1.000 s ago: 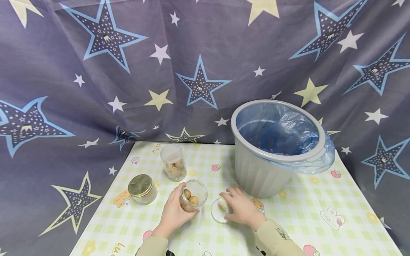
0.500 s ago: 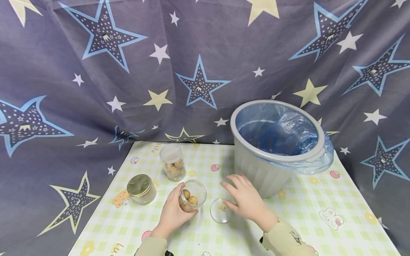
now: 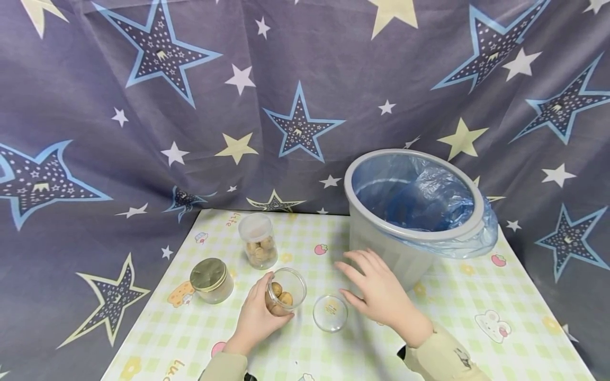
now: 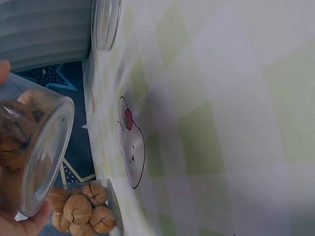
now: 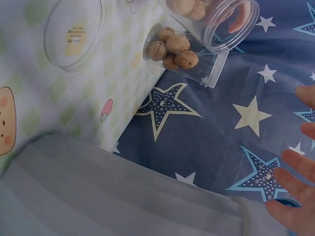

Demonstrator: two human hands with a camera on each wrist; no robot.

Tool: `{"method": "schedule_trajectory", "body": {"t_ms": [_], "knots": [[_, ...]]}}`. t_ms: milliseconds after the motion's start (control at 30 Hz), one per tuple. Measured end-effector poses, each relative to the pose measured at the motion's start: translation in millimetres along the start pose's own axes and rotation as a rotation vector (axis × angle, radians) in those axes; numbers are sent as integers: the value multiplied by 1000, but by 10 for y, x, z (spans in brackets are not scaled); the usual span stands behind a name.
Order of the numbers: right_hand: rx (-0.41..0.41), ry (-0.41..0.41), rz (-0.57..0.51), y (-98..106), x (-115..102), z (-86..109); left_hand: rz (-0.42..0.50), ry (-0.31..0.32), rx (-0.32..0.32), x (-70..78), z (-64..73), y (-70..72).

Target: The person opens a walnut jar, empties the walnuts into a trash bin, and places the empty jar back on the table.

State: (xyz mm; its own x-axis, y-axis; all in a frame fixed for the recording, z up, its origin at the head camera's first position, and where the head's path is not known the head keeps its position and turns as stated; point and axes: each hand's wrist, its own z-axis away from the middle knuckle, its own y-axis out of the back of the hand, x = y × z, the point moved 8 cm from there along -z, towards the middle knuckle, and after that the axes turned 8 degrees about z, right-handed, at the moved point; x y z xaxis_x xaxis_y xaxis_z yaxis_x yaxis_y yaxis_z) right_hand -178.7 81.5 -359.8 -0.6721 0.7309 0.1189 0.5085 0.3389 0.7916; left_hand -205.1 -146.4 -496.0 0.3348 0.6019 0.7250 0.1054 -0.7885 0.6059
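Observation:
In the head view my left hand point(image 3: 259, 315) grips an uncapped clear jar point(image 3: 296, 283) with walnuts point(image 3: 281, 296) inside. The left wrist view shows the jar's thick base point(image 4: 51, 152) raised off the tabletop, with walnuts pressed against its wall. To the right of the jar, a round clear lid point(image 3: 330, 313) lies flat on the tablecloth. My right hand point(image 3: 381, 293) hovers beyond the lid, in front of the grey bin, fingers spread and holding nothing. Its fingers point(image 5: 295, 182) show at the right edge of the right wrist view.
A capped jar of walnuts point(image 3: 259, 243) stands behind my left hand. To its left is a jar with a gold-coloured lid point(image 3: 209, 275). The large grey bin point(image 3: 381, 254), lined with a blue plastic bag point(image 3: 457, 206), stands at the back right before a starry curtain point(image 3: 305, 53).
My right hand has let go of the clear lid and drawn away to the right and back, leaving the lid on the table. The left hand keeps the jar nearly still.

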Motion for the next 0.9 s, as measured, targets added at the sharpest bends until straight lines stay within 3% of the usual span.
{"method": "schedule_trajectory", "body": {"t_ms": [400, 667, 767, 900], "knots": [[134, 12, -21, 352, 89, -13, 6, 21, -10, -25, 7, 11], [432, 85, -42, 791, 273, -35, 13, 17, -4, -19, 9, 15], [449, 69, -47, 899, 425, -40, 8, 16, -8, -27, 11, 17], [407, 10, -50, 991, 660, -33, -1, 27, -14, -49, 11, 23]]}}
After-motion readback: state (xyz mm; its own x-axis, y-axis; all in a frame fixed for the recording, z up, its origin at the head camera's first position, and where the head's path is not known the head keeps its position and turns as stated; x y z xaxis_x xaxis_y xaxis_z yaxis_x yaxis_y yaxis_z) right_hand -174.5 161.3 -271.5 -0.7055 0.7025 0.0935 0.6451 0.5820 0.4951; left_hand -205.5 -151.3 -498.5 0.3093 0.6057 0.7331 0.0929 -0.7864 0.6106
